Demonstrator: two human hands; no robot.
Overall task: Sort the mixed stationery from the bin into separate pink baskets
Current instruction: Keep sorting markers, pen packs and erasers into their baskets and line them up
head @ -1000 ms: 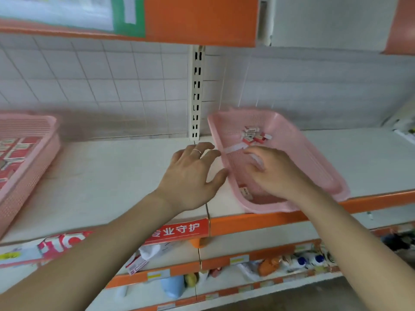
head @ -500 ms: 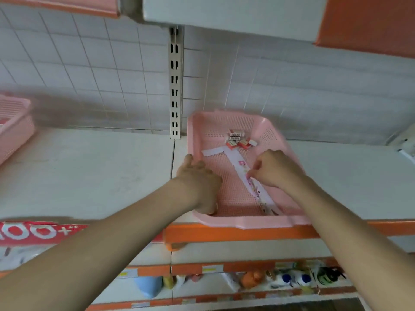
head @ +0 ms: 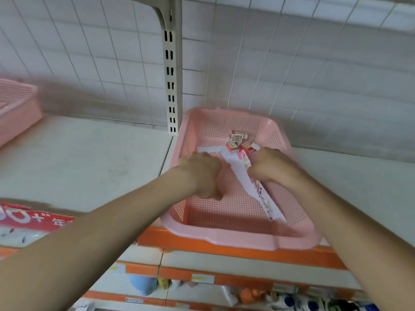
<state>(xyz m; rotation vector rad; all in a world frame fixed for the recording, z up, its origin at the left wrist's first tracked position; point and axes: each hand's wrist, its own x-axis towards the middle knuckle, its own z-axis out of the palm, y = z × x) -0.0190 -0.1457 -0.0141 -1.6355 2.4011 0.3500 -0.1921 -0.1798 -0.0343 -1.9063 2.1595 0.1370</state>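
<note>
A pink basket sits at the shelf's front edge, right of the upright post. Several small erasers lie at its back. A long white, floral-printed pack runs diagonally across its floor, and a white paper strip lies near the left wall. My left hand is curled over the basket's left wall and grips it. My right hand pinches the upper end of the long pack, and its fingertips are hidden.
A second pink basket stands at the far left of the same white shelf. A slotted metal post rises behind. A red printed package lies at the front left. Lower shelves hold bottles.
My left hand went from hovering open beside the basket to gripping its left wall. My right hand closed on the long pack. The view tilted down and closer.
</note>
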